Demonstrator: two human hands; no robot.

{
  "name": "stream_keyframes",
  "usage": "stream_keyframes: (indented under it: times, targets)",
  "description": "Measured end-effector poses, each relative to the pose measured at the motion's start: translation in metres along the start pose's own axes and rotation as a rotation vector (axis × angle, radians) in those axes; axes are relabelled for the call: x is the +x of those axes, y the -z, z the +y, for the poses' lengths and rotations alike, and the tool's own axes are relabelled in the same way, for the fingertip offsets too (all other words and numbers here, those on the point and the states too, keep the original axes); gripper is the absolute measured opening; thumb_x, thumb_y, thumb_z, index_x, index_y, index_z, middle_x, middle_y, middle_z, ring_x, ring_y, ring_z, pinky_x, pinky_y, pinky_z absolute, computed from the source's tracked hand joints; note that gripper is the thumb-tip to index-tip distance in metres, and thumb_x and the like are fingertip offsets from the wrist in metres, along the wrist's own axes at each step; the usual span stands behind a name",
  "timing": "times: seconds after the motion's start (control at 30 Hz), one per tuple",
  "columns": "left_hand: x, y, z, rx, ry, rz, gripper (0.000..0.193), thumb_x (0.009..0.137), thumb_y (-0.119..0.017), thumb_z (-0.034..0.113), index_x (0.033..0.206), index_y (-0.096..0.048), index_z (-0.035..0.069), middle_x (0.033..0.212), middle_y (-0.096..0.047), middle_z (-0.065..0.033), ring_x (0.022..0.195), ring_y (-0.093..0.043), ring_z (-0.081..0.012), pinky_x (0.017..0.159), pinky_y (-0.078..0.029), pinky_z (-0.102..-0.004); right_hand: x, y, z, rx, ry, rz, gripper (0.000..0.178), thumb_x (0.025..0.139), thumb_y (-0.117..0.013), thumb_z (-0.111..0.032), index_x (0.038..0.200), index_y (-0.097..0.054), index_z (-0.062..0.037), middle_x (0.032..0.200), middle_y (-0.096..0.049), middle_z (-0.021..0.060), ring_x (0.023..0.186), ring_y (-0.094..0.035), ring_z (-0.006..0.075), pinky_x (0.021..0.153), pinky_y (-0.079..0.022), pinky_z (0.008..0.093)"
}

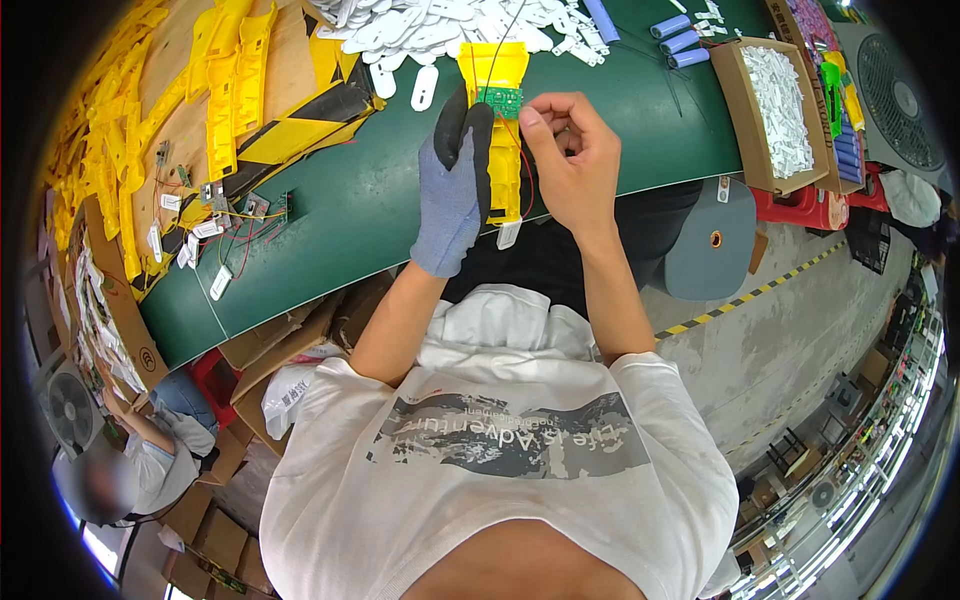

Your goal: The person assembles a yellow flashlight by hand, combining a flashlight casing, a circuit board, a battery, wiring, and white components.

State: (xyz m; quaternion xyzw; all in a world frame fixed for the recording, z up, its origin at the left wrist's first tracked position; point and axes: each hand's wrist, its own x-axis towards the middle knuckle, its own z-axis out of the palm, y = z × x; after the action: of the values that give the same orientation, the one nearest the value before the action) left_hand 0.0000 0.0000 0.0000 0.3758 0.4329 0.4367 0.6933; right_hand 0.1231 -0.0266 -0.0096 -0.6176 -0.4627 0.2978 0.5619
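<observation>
Yellow housing (pixel 508 65) with its green circuit board (pixel 502 100), at the near edge of the green table (pixel 370 225), between the two hands. The gloved left hand (pixel 452 195) is clamped along the housing's left side; the bare right hand (pixel 578 160) has thumb and forefinger drawn close just right of the board (whether they pinch anything cannot be told). A red wire (pixel 530 165) bows out to the right, and a white tag (pixel 509 235) hangs at the near end. Likely faults: a tug on the exposed wire by the right fingers could strain its joint; a loosened left grip could tip the housing toward the lap, since its near end reaches the table edge. Writing: pale lettering crosses the grey print of the white shirt (pixel 480 500); dark characters mark the plastic bag (pixel 290 395), near left; a small round mark is printed on the left carton (pixel 148 355).
</observation>
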Motion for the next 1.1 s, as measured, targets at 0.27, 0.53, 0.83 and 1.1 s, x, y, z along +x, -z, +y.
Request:
stream_keyframes:
  times: [0.27, 0.53, 0.83, 1.1]
  targets:
    - [-0.003, 0.003, -0.006, -0.01, -0.07, -0.022, 0.033, 0.098, -0.05, 0.026, 0.119, -0.05, 0.001, 0.089, -0.058, -0.0041, 0.074, -0.054, -0.0065, 0.062, -0.046, -0.0238, 0.001, -0.002, 0.005, 0.105, -0.003, -0.139, 0.014, 0.092, -0.059, -0.016, 0.089, -0.056, -0.0029, 0.072, -0.054, -0.0013, 0.062, -0.045, 0.0046, 0.053, -0.037, 0.0203]
    - [0.0, 0.01, -0.007, 0.03, -0.077, -0.135, 0.03, 0.098, -0.048, 0.027, 0.117, -0.048, 0.004, 0.089, -0.056, -0.0037, 0.075, -0.053, -0.0069, 0.063, -0.046, -0.0241, 0.001, 0.002, -0.003, 0.14, -0.046, -0.231, 0.012, 0.096, -0.052, -0.016, 0.091, -0.053, -0.0044, 0.07, -0.047, -0.0043, 0.062, -0.04, 0.0029, 0.056, -0.035, 0.02]
    - [-0.019, 0.026, 0.008, -0.036, 0.18, -0.059, 0.025, 0.093, -0.058, 0.017, 0.111, -0.048, 0.005, 0.082, -0.058, -0.0054, 0.063, -0.059, -0.0112, 0.056, -0.049, -0.0259, -0.001, 0.008, -0.014, 0.119, -0.089, -0.455, 0.012, 0.093, -0.056, -0.015, 0.088, -0.057, -0.0038, 0.066, -0.046, -0.0039, 0.059, -0.037, 0.0044, 0.054, -0.033, 0.0212]
    - [-0.005, 0.067, 0.021, -0.258, 0.029, 0.105, 0.025, 0.096, -0.054, 0.028, 0.11, -0.049, 0.009, 0.076, -0.06, -0.0097, 0.062, -0.062, -0.0202, 0.052, -0.052, -0.0309, 0.06, -0.033, -0.039, -0.406, 0.225, -0.246, 0.012, 0.082, -0.066, -0.015, 0.091, -0.067, -0.0083, 0.076, -0.063, 0.0073, 0.062, -0.059, 0.0205, 0.058, -0.047, 0.0303]
